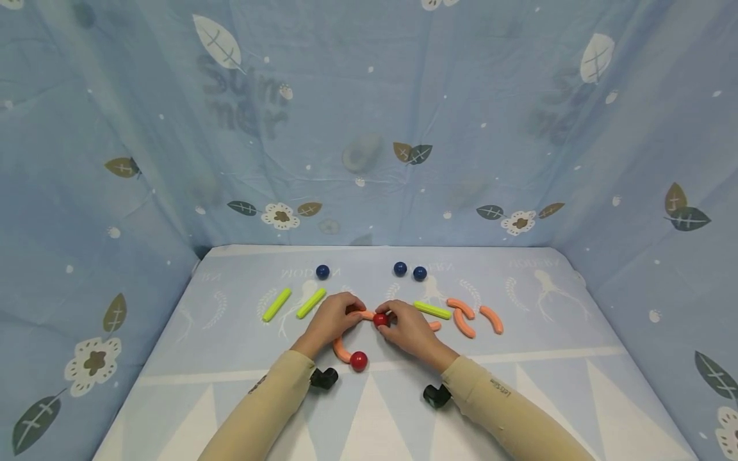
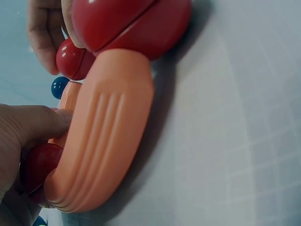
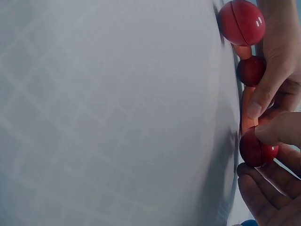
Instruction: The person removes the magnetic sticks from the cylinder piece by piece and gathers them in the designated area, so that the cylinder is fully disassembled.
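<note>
My left hand (image 1: 330, 320) pinches an orange curved stick (image 1: 366, 315), thumb along its side in the left wrist view. My right hand (image 1: 410, 330) grips a red ball (image 1: 380, 319) between thumb and fingers, at that stick's right end. Beside my left thumb is another red ball (image 2: 41, 167), mostly covered by the hand in the head view. From it a second orange curved stick (image 2: 103, 136) runs toward the person, ending in a third red ball (image 1: 359, 361) on the table. Together they form a bent chain.
Two yellow-green sticks (image 1: 277, 305) lie left, another (image 1: 432, 310) right of my right hand. Several loose orange curved sticks (image 1: 491, 319) lie at the right, one partly hidden by that hand. Blue balls (image 1: 400, 269) sit along the back of the cloth-covered table (image 1: 548, 371).
</note>
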Demonstrator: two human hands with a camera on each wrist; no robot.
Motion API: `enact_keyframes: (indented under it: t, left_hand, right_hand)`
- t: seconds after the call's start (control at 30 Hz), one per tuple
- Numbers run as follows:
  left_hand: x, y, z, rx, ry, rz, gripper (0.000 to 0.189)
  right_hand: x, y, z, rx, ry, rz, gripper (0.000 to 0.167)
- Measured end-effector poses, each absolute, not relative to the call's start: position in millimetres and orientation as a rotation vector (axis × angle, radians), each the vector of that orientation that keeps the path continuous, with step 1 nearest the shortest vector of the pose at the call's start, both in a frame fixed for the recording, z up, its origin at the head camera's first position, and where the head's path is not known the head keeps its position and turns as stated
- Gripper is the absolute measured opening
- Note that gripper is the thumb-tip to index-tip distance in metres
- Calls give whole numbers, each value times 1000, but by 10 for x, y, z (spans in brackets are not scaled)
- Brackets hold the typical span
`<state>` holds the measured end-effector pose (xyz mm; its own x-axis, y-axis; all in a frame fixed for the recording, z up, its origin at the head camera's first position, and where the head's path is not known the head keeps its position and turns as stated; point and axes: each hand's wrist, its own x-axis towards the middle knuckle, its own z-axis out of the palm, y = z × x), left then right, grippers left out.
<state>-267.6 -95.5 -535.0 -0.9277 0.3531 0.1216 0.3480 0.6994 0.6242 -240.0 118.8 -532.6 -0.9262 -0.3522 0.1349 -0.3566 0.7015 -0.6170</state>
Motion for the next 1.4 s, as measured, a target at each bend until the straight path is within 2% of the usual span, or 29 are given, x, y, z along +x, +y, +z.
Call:
enact_keyframes:
  t: [0.27,0.6,0.93,1.4]
  left_hand:
    - [-2674,-964,-5362,594,2895,1051,10]
    - [-2678,-948,-5375,581,2878,1076,11]
    - [-2673,-969,-5376,618,2891,1085,10]
    - [-2670,-964,-5372,624,2894,1107,9]
  right_hand:
    - [-2544,1210,-5280,508,-2895,1097,30]
    - [-2928,1232,-5212,346,-2919,1121,33]
    - [-3270,1164,-5204,306,-2942,1034,32]
    - [-3435,1068,-5242,286,-2958,905,32]
